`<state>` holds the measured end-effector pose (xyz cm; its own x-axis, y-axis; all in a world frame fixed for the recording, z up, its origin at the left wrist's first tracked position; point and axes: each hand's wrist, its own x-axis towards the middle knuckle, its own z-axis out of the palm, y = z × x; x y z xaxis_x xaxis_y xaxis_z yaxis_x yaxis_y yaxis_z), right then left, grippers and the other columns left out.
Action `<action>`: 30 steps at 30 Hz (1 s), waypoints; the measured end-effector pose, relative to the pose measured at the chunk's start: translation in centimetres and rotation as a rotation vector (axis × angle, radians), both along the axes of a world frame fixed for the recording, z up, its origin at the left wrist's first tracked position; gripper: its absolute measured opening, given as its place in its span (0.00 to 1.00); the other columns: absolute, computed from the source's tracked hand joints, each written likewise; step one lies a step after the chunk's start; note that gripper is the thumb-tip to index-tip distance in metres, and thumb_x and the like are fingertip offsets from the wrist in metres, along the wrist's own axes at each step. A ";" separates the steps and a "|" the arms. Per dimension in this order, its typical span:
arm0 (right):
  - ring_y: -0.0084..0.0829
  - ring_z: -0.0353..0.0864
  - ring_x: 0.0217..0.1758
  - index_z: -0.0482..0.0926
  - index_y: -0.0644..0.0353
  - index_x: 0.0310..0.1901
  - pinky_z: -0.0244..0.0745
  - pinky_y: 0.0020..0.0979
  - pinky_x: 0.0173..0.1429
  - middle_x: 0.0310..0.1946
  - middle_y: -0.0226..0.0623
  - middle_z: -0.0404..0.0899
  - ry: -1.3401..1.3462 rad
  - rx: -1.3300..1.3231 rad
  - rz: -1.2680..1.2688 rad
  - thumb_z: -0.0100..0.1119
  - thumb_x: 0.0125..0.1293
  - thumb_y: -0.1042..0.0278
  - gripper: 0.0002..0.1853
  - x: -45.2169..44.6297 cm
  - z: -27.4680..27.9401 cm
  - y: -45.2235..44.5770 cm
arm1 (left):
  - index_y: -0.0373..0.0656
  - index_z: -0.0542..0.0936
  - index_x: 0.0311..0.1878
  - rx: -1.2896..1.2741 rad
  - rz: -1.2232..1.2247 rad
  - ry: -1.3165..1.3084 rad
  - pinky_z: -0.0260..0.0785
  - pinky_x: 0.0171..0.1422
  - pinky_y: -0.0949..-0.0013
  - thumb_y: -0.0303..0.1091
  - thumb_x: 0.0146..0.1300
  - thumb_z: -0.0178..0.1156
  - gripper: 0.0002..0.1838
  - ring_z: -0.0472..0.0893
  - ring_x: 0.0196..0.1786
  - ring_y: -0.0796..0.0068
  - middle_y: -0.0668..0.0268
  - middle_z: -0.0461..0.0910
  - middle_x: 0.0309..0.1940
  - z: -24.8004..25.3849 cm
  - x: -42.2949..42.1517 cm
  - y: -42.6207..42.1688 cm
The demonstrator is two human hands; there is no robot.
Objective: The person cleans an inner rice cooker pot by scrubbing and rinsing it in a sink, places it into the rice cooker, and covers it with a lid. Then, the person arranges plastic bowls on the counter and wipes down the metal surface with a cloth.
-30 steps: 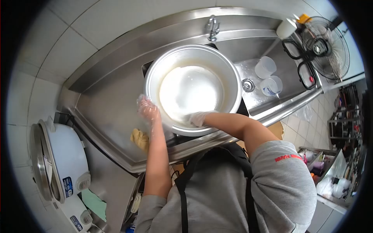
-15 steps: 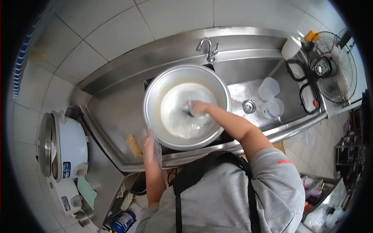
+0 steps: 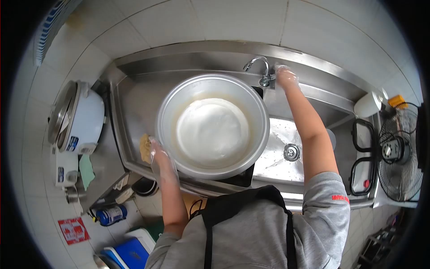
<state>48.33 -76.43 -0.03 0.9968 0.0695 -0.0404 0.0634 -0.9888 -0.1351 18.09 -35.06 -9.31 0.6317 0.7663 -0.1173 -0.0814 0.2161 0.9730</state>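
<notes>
- At the back of the stainless-steel sink unit [image 3: 134,107]: right hand [image 3: 286,76], clear-gloved, shifted from inside the large round silver metal basin [image 3: 212,134] to the curved chrome faucet [image 3: 265,80]; fingers partly curled beside the lever, hold cannot be told.
- Status: handwork within the basin apparently paused.
- Left hand [image 3: 160,156]: clear-gloved, fingers loosely bent beside the basin's rim, near a crumpled tan cloth [image 3: 144,148]; grip unclear.
- Basin: upright on the sink unit, interior shiny, brownish band around the lower wall.
</notes>
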 end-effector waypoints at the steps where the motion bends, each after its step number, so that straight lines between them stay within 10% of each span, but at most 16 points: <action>1: 0.43 0.73 0.54 0.71 0.53 0.52 0.70 0.41 0.56 0.51 0.41 0.73 0.009 0.004 -0.007 0.39 0.64 0.69 0.16 -0.1 0.4 0.1 | 0.34 0.64 0.60 0.063 0.018 0.004 0.58 0.64 0.68 0.46 0.70 0.38 0.25 0.68 0.57 0.66 0.58 0.68 0.57 1.4 0.0 -0.3; 8: 0.42 0.73 0.55 0.72 0.53 0.53 0.70 0.39 0.55 0.49 0.43 0.75 0.214 0.089 -0.150 0.55 0.53 0.70 0.22 -1.1 -2.1 -2.6 | 0.35 0.67 0.58 0.113 0.042 0.084 0.57 0.63 0.68 0.46 0.67 0.46 0.25 0.67 0.59 0.68 0.58 0.68 0.57 14.9 1.0 -8.7; 13: 0.43 0.74 0.51 0.71 0.58 0.52 0.68 0.36 0.56 0.45 0.47 0.75 0.051 0.888 0.007 0.62 0.50 0.65 0.25 -5.3 -4.6 0.7 | 0.35 0.68 0.55 0.248 -0.069 0.176 0.63 0.55 0.71 0.46 0.64 0.51 0.25 0.72 0.51 0.70 0.58 0.73 0.48 21.7 2.1 -13.3; 21: 0.41 0.76 0.42 0.72 0.64 0.42 0.76 0.44 0.41 0.39 0.47 0.75 1.007 2.190 -0.234 0.46 0.59 0.69 0.12 -4.6 -6.1 11.6 | 0.38 0.69 0.32 0.567 -0.042 0.065 0.63 0.37 0.73 0.46 0.58 0.59 0.18 0.68 0.30 0.79 0.68 0.72 0.26 20.7 4.4 -12.7; 25: 0.42 0.78 0.34 0.74 0.62 0.41 0.77 0.43 0.34 0.30 0.45 0.76 0.935 2.110 -0.398 0.45 0.60 0.66 0.12 -1.3 -9.5 13.0 | 0.40 0.69 0.32 0.599 -0.060 0.082 0.63 0.39 0.74 0.45 0.59 0.59 0.17 0.68 0.31 0.80 0.67 0.71 0.25 21.8 4.3 -14.1; 30: 0.41 0.79 0.34 0.75 0.64 0.40 0.75 0.41 0.35 0.32 0.46 0.77 0.310 1.195 -0.172 0.44 0.60 0.67 0.13 -0.8 -8.9 11.2 | 0.38 0.70 0.34 0.547 -0.107 0.003 0.63 0.40 0.74 0.42 0.60 0.59 0.15 0.68 0.33 0.79 0.66 0.71 0.28 23.1 4.3 -15.9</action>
